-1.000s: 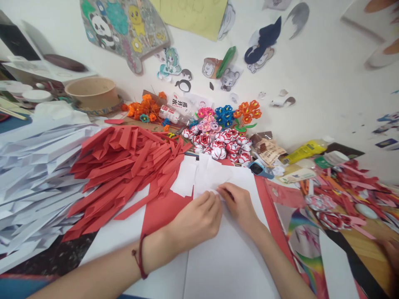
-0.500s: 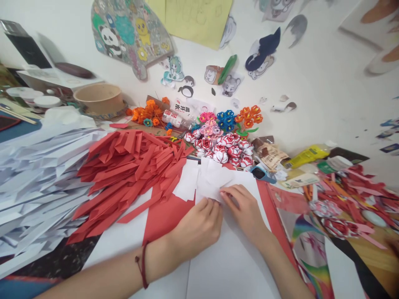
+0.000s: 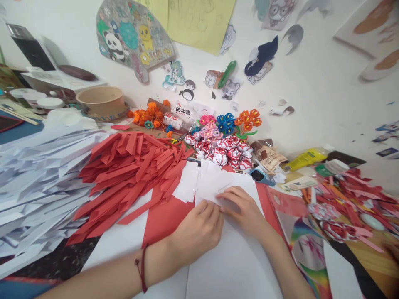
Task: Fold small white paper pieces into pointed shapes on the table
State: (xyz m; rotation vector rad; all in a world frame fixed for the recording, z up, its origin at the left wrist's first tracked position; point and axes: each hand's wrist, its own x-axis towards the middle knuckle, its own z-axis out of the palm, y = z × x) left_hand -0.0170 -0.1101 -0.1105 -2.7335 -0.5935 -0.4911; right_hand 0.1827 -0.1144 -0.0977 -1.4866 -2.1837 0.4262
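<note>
My left hand [image 3: 199, 228], with a dark red cord at its wrist, is closed over the large white sheet [image 3: 230, 257]. Its fingertips press together at the lower edge of some small white paper pieces [image 3: 213, 178]; what they pinch is too small to make out. Close beside it, my right hand [image 3: 245, 209] has its fingers bent, thumb tip near the left fingertips and index finger by the paper pieces. Another small stack of white pieces [image 3: 187, 182] lies to the left on red paper [image 3: 162, 222].
Folded red strips [image 3: 124, 174] and white strips [image 3: 40, 187] are heaped at the left. Red-and-white paper flowers [image 3: 227, 149] stand behind the sheet. A yellow bottle [image 3: 307, 159] and loose red strips [image 3: 358, 191] are at the right.
The right thumb has moved down toward the left fingertips, and the right index finger has shifted slightly left. The camera view has tilted a little.
</note>
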